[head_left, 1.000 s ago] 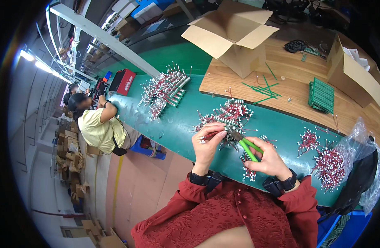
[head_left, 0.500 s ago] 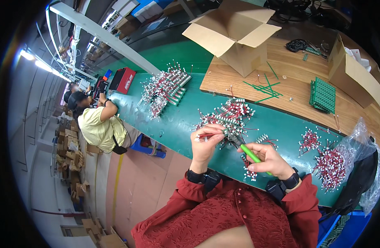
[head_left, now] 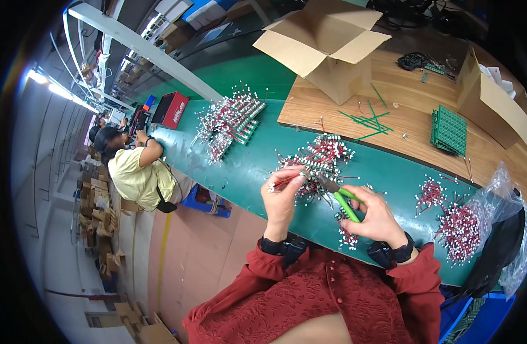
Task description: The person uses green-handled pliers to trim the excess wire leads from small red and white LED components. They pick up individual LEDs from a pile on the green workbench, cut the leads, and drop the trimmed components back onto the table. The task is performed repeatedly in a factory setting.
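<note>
Pinched in my left hand (head_left: 280, 198) are red wires (head_left: 279, 185) with white connector ends, and a tiny green board piece shows at the fingertips. My right hand (head_left: 375, 217) grips green-handled cutting pliers (head_left: 346, 205), handles spread apart, their dark jaws pointing at the left fingertips with a small gap between. Behind and beneath both hands lies a heap of small green circuit boards with red wires (head_left: 326, 150). A few more wired pieces (head_left: 347, 236) lie close below the pliers.
Left along the green bench (head_left: 217, 183) sits another wired-board pile (head_left: 232, 120). Loose red wires (head_left: 458, 229) lie right, beside a plastic bag (head_left: 498, 195). Behind are green strips (head_left: 366, 123), stacked green boards (head_left: 448, 131) and cardboard boxes (head_left: 346, 74). A person (head_left: 140, 172) works farther left.
The pliers' handles have spread, and their jaws have come away from my left fingertips. My left hand has shifted slightly left and up with the wires.
</note>
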Tool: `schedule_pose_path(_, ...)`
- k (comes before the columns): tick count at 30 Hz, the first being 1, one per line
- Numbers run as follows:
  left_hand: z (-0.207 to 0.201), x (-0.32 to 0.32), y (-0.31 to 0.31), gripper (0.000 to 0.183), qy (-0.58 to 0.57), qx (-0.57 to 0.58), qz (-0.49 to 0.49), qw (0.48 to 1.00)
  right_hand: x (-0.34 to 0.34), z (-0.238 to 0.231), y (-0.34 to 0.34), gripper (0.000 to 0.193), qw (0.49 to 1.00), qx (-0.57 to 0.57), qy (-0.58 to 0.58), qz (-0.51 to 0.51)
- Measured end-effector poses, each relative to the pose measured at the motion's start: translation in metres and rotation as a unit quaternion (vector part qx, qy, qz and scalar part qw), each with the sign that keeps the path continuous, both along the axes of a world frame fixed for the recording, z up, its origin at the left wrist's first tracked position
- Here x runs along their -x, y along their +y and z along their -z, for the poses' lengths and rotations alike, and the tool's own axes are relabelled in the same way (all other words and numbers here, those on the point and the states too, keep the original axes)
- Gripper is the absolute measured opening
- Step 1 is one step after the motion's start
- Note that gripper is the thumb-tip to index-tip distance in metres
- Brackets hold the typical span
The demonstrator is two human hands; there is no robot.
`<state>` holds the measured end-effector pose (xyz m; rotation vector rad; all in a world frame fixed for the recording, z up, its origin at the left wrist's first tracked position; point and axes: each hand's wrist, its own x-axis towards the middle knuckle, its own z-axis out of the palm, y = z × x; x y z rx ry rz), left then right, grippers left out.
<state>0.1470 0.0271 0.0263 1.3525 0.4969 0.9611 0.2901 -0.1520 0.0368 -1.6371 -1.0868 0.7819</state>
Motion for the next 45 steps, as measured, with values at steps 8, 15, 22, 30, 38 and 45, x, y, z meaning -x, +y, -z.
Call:
schedule_pose_path(8,-0.005,-0.006,-0.008,0.015,0.065,-0.090,0.019,0.994,0.001,0.014,0.000,0.066,0.991,-0.020,0.117,-0.063)
schedule_pose_path(15,-0.006,0.000,-0.004,0.014,0.061,-0.086,0.049,0.993,0.001,0.013,-0.002,0.058,0.967,-0.012,0.241,-0.085)
schedule_pose_path(22,0.012,-0.003,0.005,0.013,-0.153,0.201,0.129,0.959,-0.004,0.007,-0.001,0.058,0.862,-0.058,0.477,-0.163)
schedule_pose_path(30,0.001,0.009,0.012,0.012,-0.099,0.196,0.025,0.975,0.004,0.004,0.001,0.062,0.987,0.047,-0.148,0.049)
schedule_pose_path(38,0.002,0.000,-0.001,0.016,0.008,-0.026,0.009,1.000,0.002,0.005,0.002,0.067,0.998,-0.041,0.053,-0.007)
schedule_pose_path(45,-0.006,-0.007,-0.011,0.015,0.054,-0.096,0.010,0.994,0.000,0.008,0.000,0.067,0.997,-0.042,0.044,-0.046)
